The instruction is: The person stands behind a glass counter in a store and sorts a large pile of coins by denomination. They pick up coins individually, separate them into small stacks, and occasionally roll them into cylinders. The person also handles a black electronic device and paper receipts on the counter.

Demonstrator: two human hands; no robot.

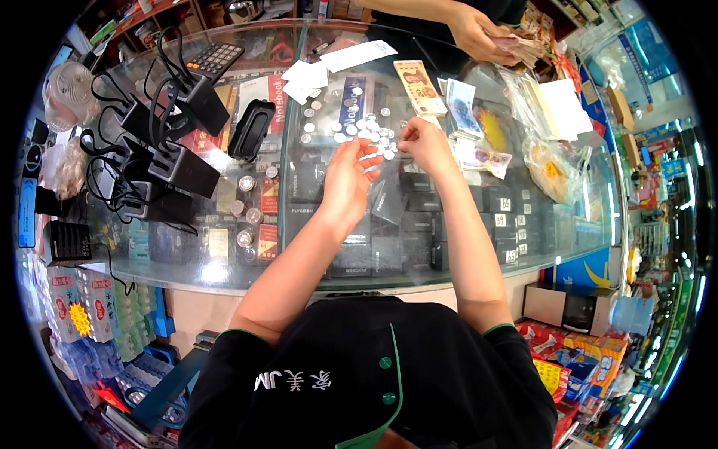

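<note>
Silver coins (372, 126) lie in a loose pile and scattered on the glass counter (310, 224). My left hand (348, 179) is at the near left side of the pile, its fingers apart and slightly curled, with nothing seen in it. At the pile's right edge, my right hand (429, 147) has thumb and fingers pinched together; whatever is between them is too small to make out. Just beyond the right hand lies a stack of yellowish banknotes (420, 88). Bluish banknotes (461, 107) and a purplish banknote (482, 159) lie to its right.
Across the counter another person's hand (479, 36) holds a bundle of banknotes (520, 48). Black charging units (183, 168) with cables crowd the left, near a black tray (252, 129) and a calculator (215, 60). White paper slips (307, 78) lie behind the coins; a plastic bag (552, 170) sits right.
</note>
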